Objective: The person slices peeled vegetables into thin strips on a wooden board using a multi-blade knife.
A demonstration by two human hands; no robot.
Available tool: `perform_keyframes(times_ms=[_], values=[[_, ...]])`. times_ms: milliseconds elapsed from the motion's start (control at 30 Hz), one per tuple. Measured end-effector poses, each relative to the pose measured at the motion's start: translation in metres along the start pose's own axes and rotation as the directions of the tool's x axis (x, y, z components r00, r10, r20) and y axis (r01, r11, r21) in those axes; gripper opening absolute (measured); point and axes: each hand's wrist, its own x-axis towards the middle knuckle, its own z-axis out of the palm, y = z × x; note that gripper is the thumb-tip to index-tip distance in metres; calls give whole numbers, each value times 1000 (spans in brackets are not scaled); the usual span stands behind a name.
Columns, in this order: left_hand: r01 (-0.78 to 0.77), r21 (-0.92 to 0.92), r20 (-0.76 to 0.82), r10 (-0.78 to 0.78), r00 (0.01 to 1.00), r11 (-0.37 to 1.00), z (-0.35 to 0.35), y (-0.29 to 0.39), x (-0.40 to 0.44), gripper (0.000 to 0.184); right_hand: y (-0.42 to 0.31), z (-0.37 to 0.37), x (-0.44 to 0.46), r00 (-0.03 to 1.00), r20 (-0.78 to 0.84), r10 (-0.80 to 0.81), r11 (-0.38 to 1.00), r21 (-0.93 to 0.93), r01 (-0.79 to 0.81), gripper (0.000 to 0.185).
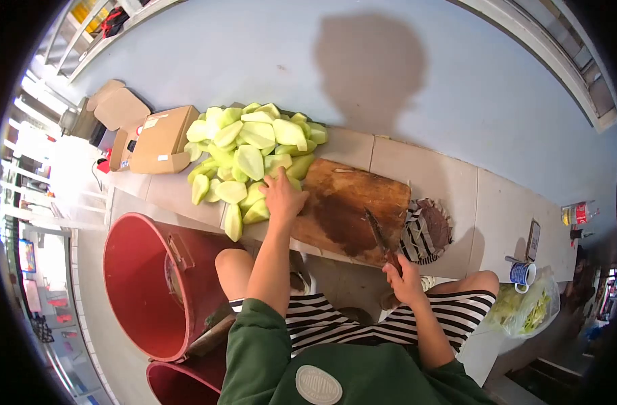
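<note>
A heap of pale green, peeled and cut fruit or vegetable pieces (248, 162) lies left of the cutting board; their exact kind is unclear. My left hand (283, 196) reaches onto the near right side of this heap, fingers apart and touching pieces there. Whether it grips one is partly hidden by the hand itself. In my right hand (404, 280) is the handle of a knife (376, 231), its dark blade pointing up and left over the right part of the board. The worn wooden cutting board (383, 196) has a dark wet patch.
Left of my legs stands a large red bin (146, 290), with another red bin (187, 381) below it. An opened cardboard box (163, 142) sits beyond. At right are a striped cloth (426, 233), mug (521, 274), phone (533, 240), bottle (578, 214) and plastic bag (534, 310).
</note>
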Motion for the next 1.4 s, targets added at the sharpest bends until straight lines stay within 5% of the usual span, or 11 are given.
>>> perform_keyframes(times_ms=[267, 333, 400, 533, 800, 867, 933, 1033, 1100, 1200, 1400], values=[[-106, -186, -162, 76, 984, 977, -14, -7, -30, 69, -12, 7, 0, 994, 108, -15, 995, 100, 4, 25], [-139, -560, -151, 64, 986, 817, -5, -12, -45, 62, -16, 17, -3, 993, 96, 70, 960, 264, -93, 26], [-80, -601, -137, -3, 991, 795, 16, -5, -72, 55, -16, 26, -5, 989, 146, 33, 969, 237, -67, 25], [294, -914, 247, -189, 950, 281, 33, 32, -135, 53, -23, 44, -3, 998, 32, 56, 953, 296, -63, 23], [143, -823, 203, 49, 978, 549, 47, 54, -181, 38, -20, 38, 7, 994, -36, 101, 978, 188, -92, 24], [96, -808, 164, 66, 984, 581, 47, 57, -182, 33, -16, 40, 17, 956, -130, -263, 946, -229, 229, 26], [-71, -759, 41, 156, 987, 648, 52, 56, -175, 30, -24, 36, 20, 967, -127, -222, 950, -253, 185, 27], [-105, -749, 44, 207, 977, 654, 56, 49, -164, 30, -25, 33, 20, 966, -105, -235, 936, -291, 196, 28], [-103, -766, 51, 219, 974, 635, 46, 47, -167, 35, -25, 28, 21, 998, -55, 20, 977, -212, -32, 28], [-242, -796, -69, 313, 947, 555, 49, 41, -162, 54, -8, 28, 21, 981, -95, -168, 961, -237, 141, 28], [-243, -878, -19, 478, 878, 412, 71, 15, -141, 44, -30, 23, 19, 970, -62, -237, 935, -287, 210, 29]])
